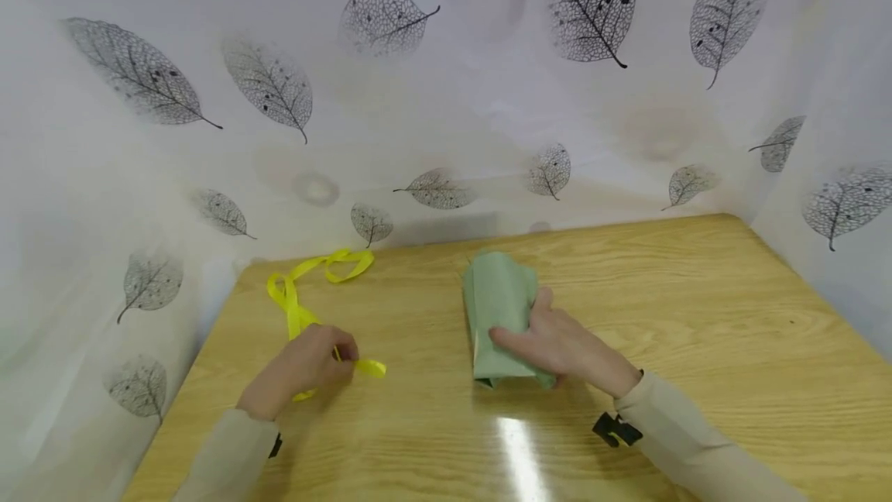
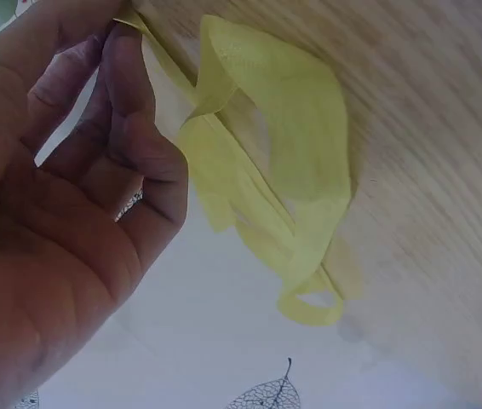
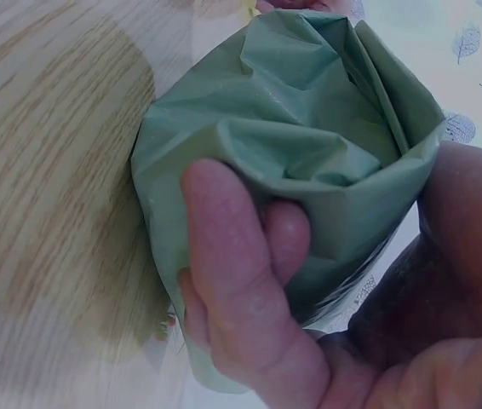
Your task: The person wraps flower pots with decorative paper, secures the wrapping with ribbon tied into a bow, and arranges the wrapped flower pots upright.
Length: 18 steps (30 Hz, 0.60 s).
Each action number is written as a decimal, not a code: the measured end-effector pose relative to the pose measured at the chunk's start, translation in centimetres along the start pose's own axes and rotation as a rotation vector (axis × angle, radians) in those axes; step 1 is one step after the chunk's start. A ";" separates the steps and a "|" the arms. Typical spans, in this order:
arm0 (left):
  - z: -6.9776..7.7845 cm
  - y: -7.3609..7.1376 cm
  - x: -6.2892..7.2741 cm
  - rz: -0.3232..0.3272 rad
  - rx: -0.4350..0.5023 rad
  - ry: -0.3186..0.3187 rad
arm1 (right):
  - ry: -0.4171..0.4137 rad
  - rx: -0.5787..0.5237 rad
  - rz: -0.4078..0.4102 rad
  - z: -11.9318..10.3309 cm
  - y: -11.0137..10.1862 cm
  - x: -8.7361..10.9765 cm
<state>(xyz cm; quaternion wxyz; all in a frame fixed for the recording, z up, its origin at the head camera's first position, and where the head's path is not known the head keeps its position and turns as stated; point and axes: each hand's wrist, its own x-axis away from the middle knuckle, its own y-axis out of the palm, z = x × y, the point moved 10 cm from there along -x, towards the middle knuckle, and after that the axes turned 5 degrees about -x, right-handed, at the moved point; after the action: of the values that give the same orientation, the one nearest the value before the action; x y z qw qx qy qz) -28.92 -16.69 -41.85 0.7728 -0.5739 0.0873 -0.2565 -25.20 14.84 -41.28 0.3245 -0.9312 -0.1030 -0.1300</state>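
A yellow ribbon [image 1: 293, 308] trails in loops over the left part of the wooden table. My left hand [image 1: 310, 366] pinches it near one end, and a short tail pokes out past the fingertips toward the right. In the left wrist view the ribbon [image 2: 309, 136] runs from the pinched fingertips down in loose loops. A parcel wrapped in green paper [image 1: 498, 308] stands at the middle of the table. My right hand [image 1: 557, 335] grips it from the right, thumb over its front face. Folded, creased paper [image 3: 292, 85] shows at the parcel's end in the right wrist view.
The wooden table [image 1: 697, 316] reaches back to a white sheet [image 1: 474, 99] printed with dark leaves, which also hangs at both sides. A bright light reflection lies on the table in front of the parcel. Dark straps [image 1: 616, 430] sit at the sleeve cuffs.
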 end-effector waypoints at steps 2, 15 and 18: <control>0.1 -0.2 -0.5 0.016 -0.002 0.016 | -0.005 -0.006 0.004 0.0 -0.1 0.0; -0.4 -3.6 -6.0 0.243 0.310 -0.183 | 0.008 -0.010 0.003 0.2 0.1 0.1; 0.1 -5.2 -8.1 0.315 0.391 -0.217 | 0.007 0.001 0.002 0.2 0.0 0.0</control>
<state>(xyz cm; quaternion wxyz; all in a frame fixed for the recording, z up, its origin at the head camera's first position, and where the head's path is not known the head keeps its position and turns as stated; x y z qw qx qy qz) -37.39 -13.69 -38.26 0.9041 -0.4174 0.0409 -0.0823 -25.15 14.93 -41.40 0.3253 -0.9308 -0.1009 -0.1327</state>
